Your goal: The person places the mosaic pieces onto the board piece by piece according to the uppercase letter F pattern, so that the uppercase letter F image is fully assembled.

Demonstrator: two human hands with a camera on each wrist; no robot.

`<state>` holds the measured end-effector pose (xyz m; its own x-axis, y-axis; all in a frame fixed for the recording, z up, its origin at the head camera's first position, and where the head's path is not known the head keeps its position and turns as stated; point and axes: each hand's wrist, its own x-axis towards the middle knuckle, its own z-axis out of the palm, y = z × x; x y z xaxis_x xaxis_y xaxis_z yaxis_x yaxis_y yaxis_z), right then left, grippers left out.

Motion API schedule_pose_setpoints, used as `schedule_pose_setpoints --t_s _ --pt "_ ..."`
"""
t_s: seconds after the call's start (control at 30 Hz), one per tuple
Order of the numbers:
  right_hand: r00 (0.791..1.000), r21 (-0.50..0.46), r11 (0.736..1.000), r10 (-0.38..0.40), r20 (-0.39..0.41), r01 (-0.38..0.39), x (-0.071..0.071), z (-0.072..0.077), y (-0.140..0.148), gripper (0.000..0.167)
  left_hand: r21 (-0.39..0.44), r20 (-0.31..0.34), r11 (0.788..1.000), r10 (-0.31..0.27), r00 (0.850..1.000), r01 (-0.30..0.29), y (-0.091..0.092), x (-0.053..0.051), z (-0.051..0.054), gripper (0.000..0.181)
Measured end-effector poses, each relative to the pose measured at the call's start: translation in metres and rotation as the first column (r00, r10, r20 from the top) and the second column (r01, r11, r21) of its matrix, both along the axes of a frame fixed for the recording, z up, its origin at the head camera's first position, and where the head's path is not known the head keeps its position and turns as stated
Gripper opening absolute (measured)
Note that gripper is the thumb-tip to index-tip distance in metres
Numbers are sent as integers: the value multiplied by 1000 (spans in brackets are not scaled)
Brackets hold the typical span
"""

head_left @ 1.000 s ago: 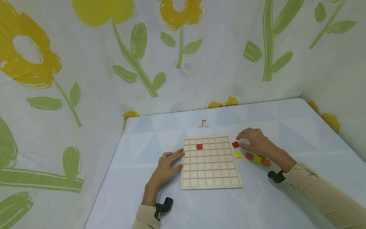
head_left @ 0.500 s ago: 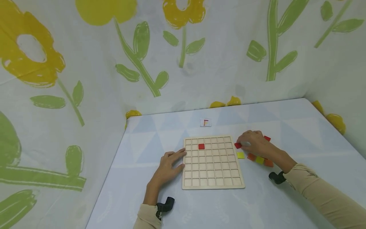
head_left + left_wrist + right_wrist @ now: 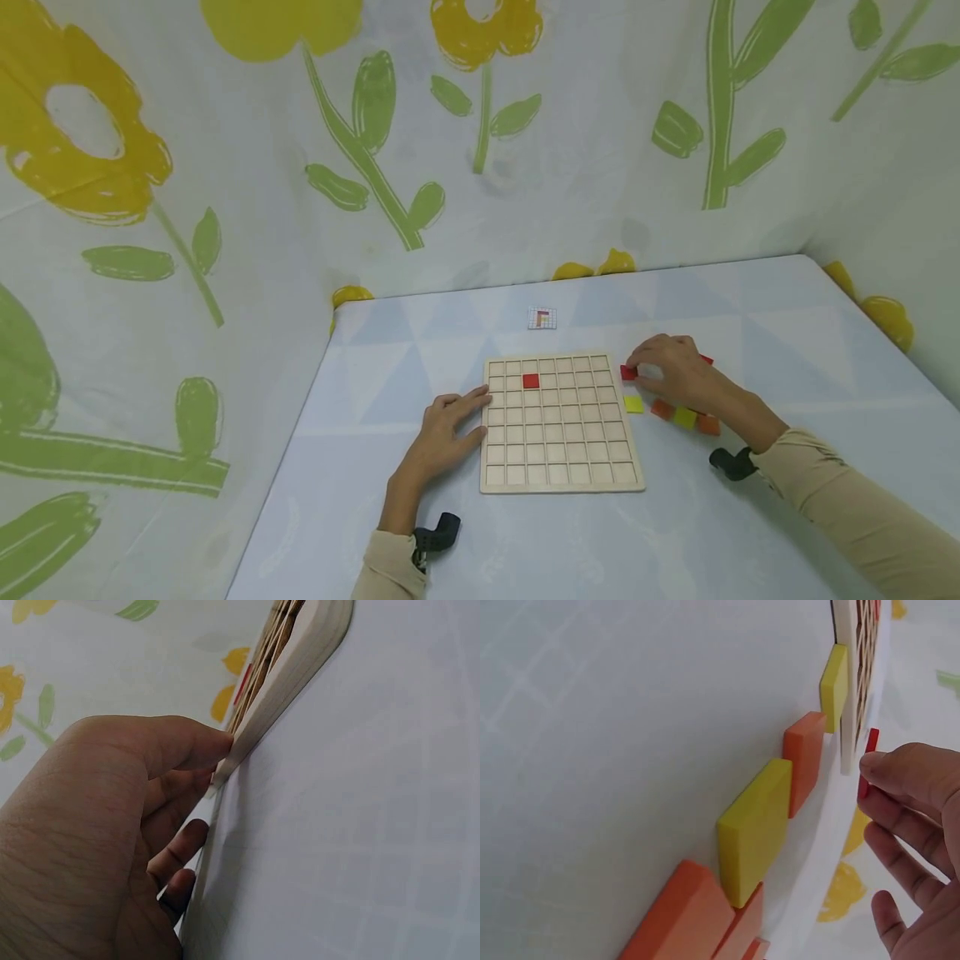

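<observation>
Right of the middle, the right hand (image 3: 675, 372) pinches a red tile (image 3: 627, 373), with a yellow tile (image 3: 633, 405) and orange tile (image 3: 662, 409) below, while the left hand (image 3: 441, 433) touches the board (image 3: 561, 432) with loose fingers.

R grip (image 3: 678, 372), thumb-to-fgr pinch

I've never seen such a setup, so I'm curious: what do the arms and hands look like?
The left hand and right hand are a person's, ungloved. The left sleeve and right sleeve are beige, creased fabric. The left wrist device and right wrist device are black and bent.
</observation>
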<state>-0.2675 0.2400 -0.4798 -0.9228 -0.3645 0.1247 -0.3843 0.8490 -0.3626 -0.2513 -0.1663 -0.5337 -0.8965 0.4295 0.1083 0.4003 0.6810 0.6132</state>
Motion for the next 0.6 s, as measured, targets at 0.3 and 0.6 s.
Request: schedule_pose_setpoints --t_s 0.3,0.6 --pt "996 -17 997 68 -53 -69 -4 5 -12 22 7 -27 1000 -17 1000 17 -2 -1 -2 51" --pt "987 -38 989 136 -90 -140 -12 8 -33 21 2 -12 1000 -20 1000 21 -3 -3 -3 51"
